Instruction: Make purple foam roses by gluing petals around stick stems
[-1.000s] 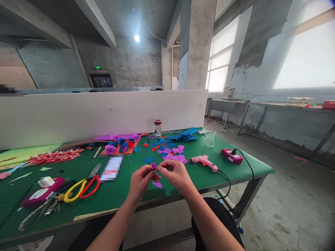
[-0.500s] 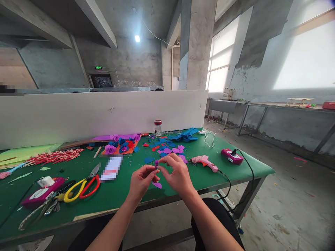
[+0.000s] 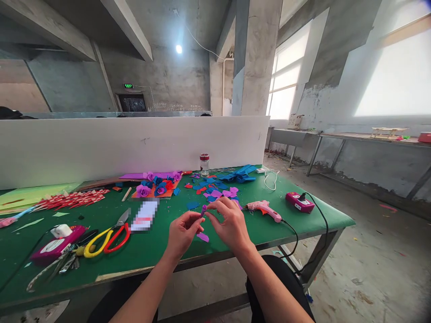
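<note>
A small, tightly rolled purple paper piece point(image 3: 204, 209) stands upright between my hands, just above the table. My left hand point(image 3: 182, 231) pinches its lower end between thumb and fingertips. At its upper part, the thumb and forefinger of my right hand point(image 3: 229, 223) close on it from the right; the exact contact is partly hidden. Below the fingers a loose purple petal point(image 3: 203, 237) lies on the green table. More purple petals point(image 3: 230, 193) and blue paper pieces point(image 3: 193, 205) are just beyond my hands. To the right rests a pink glue gun point(image 3: 264, 210).
Finished paper roses point(image 3: 144, 191) sit on an orange sheet at the back left. Scissors point(image 3: 111, 237), a magenta power block point(image 3: 59, 244) and red-checked strips point(image 3: 74, 199) lie left. A lidded glass jar point(image 3: 204, 165) stands before the white partition point(image 3: 134, 143). Another magenta block point(image 3: 299, 202) is right.
The view has shifted slightly. Both hands keep their grip around the purple roll, which now leans a little to the right, with my right fingertips shifted slightly at its top.
</note>
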Demonstrator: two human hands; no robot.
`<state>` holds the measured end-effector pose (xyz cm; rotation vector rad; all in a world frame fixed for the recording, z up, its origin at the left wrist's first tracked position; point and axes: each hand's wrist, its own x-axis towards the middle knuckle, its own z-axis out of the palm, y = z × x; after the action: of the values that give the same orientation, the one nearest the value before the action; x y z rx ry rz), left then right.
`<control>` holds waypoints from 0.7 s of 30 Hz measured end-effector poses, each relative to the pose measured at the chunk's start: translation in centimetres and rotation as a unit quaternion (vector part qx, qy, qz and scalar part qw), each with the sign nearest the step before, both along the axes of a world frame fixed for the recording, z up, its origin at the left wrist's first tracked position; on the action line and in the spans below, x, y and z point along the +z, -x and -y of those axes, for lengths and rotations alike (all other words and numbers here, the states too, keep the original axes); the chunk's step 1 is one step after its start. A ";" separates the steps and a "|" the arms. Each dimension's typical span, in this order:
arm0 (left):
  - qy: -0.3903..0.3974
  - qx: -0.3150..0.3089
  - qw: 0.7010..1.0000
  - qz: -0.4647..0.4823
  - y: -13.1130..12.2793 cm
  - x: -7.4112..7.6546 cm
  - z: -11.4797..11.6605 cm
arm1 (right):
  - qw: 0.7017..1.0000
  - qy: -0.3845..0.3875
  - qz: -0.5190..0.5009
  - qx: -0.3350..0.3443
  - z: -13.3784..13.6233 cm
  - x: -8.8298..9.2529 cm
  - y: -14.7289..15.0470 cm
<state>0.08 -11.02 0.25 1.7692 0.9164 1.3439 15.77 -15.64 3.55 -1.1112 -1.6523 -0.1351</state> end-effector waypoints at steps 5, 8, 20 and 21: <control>-0.019 0.009 1.000 -0.024 -0.1 -0.1 0.1 | 1.000 -0.005 0.005 -0.002 0.0 -0.1 0.0; -0.021 0.006 0.999 -0.028 0.0 -0.3 -0.1 | 1.000 -0.006 0.005 -0.004 0.0 -0.1 0.1; 0.001 0.001 1.000 -0.024 -0.1 -0.1 0.2 | 1.000 -0.007 0.015 -0.016 -0.3 -0.3 0.0; 0.004 0.002 1.000 -0.024 -0.2 -0.1 0.2 | 1.000 -0.006 0.015 -0.015 -0.3 -0.4 0.0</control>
<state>0.23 -11.24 0.12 1.8012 0.9512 1.3029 15.77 -15.34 3.18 -1.1291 -1.6605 -0.1813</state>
